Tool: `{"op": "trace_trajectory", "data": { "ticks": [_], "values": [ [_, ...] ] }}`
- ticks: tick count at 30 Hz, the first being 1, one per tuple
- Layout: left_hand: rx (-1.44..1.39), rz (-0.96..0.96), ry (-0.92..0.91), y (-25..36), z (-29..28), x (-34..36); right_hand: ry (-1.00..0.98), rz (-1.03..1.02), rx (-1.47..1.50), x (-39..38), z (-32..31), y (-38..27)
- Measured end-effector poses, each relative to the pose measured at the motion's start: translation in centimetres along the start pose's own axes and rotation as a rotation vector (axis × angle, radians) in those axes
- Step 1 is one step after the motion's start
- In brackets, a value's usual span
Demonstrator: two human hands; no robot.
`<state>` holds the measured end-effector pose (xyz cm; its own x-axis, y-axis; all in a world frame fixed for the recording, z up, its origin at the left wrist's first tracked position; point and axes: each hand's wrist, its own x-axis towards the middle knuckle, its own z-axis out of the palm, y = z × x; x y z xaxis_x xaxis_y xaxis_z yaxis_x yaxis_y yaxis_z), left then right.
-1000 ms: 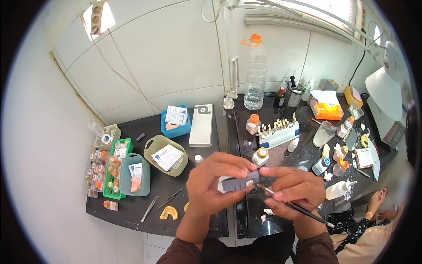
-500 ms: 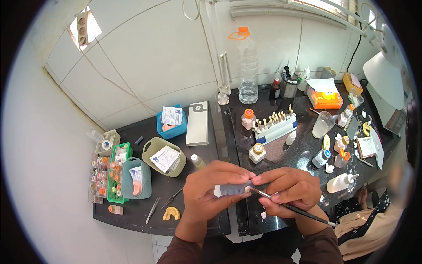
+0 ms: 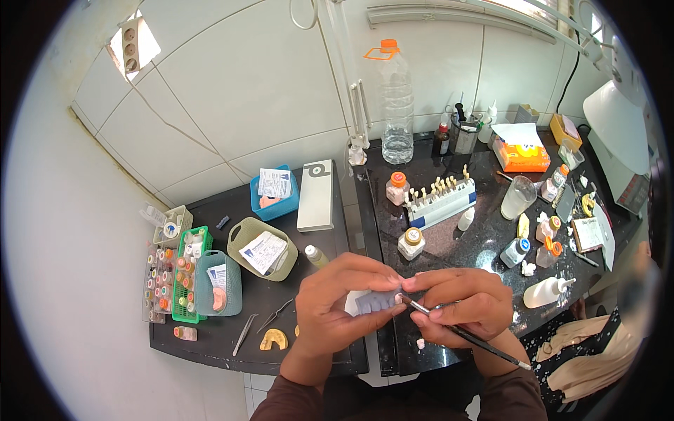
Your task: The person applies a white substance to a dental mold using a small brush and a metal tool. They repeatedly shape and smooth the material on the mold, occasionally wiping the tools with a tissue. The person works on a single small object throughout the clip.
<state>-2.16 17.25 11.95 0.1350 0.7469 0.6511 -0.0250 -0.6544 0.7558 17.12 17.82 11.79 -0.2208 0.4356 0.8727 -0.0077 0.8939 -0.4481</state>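
Observation:
My left hand (image 3: 333, 305) pinches a small grey-blue dental mould (image 3: 373, 302) between thumb and fingers, above the gap between two black tables. A thin brush (image 3: 484, 342) is gripped in my right hand (image 3: 465, 305), its dark handle slanting down to the right. The brush tip meets the mould's right end, where a whitish, tooth-like bit shows. My right fingertips also touch or nearly touch the mould's upper corner. Close behind my hands stand a jar with a gold lid (image 3: 411, 243) and a white-capped bottle (image 3: 316, 255).
On the right table are a tooth shade guide (image 3: 442, 201), a large water bottle (image 3: 397, 105), a plastic cup (image 3: 518, 197) and a white squeeze bottle (image 3: 545, 292). The left table holds baskets (image 3: 263, 250), tweezers (image 3: 245, 334) and a yellow dental cast (image 3: 274, 339). A person's patterned clothing (image 3: 572, 365) shows at lower right.
The mould has tilted slightly, its right end a little higher, with the brush still against it. At lower right, the other person has shifted.

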Motion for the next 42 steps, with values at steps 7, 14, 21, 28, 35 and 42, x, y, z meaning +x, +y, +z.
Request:
{"op": "trace_trajectory", "data": {
  "ticks": [7,14,21,28,35,42],
  "values": [
    [0.001,-0.024,0.007,0.01,-0.05,-0.02,-0.007,-0.012,-0.041,0.05,0.07,-0.07],
    [-0.156,-0.022,-0.001,-0.18,0.11,0.16,0.036,0.017,0.06,-0.11,0.12,-0.11],
    [-0.129,-0.002,-0.02,-0.14,-0.03,0.25,0.01,0.005,-0.007,0.14,-0.26,-0.41],
    [-0.095,0.003,-0.008,0.07,0.1,0.22,0.002,-0.019,-0.07,0.25,-0.25,-0.35],
    [-0.083,0.014,-0.013,0.05,0.06,0.13,0.004,-0.021,-0.068,0.35,-0.25,-0.34],
    [-0.056,0.011,-0.018,0.22,0.01,0.15,-0.002,-0.026,-0.066,0.29,-0.3,-0.24]
  ]
}}
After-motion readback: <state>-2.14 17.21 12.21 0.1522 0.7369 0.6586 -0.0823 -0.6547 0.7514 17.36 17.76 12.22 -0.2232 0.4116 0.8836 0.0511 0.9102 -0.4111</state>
